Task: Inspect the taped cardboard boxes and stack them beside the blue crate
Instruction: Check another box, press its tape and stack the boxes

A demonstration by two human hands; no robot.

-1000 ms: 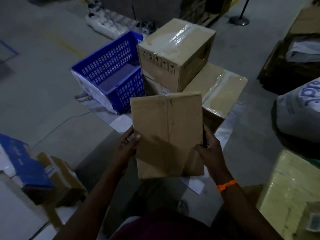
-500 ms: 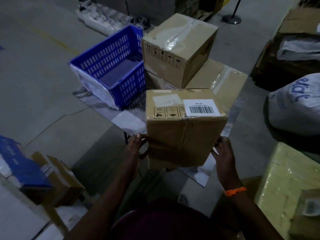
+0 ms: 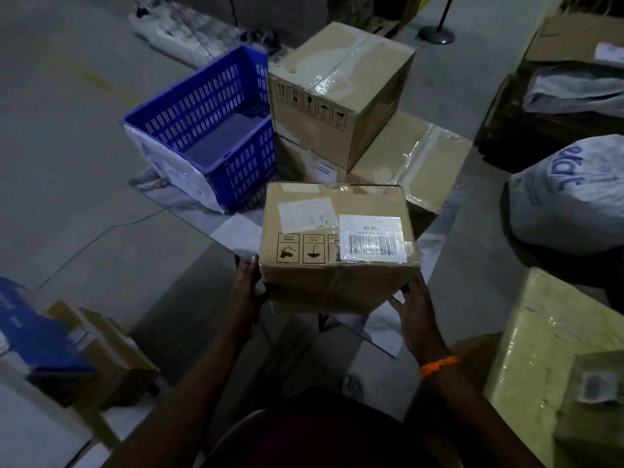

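I hold the small taped box (image 3: 332,244) in the centre of the frame, between both hands. My left hand (image 3: 248,293) grips its left side, thumb up at the top edge and the rest of the fingers hidden under or behind the cardboard. My right hand (image 3: 417,310) grips the lower right corner, with fingers (image 3: 395,303) curled to the underside. An orange band (image 3: 439,365) sits on that wrist.

The upper face of the box is turned towards me. It carries a white barcode label (image 3: 371,238) at the right, a paler sticker beside it, and a row of printed handling symbols along the near edge, all reading upside down. Clear tape runs down the front face.

Just beyond the box, in the upper middle of the frame, two taped boxes are stacked. The top box (image 3: 337,86) sits on the left part of the wider bottom box (image 3: 410,163). The blue crate (image 3: 202,106) stands touching the left of that stack, open side up.

The stack and crate rest on a shiny worktop (image 3: 378,334), whose near corner shows below my right hand. I cannot tell whether my box touches it.

A white sack (image 3: 567,201) lies at the right edge, a yellow wrapped parcel (image 3: 540,359) at lower right, and a blue carton (image 3: 33,339) at lower left.
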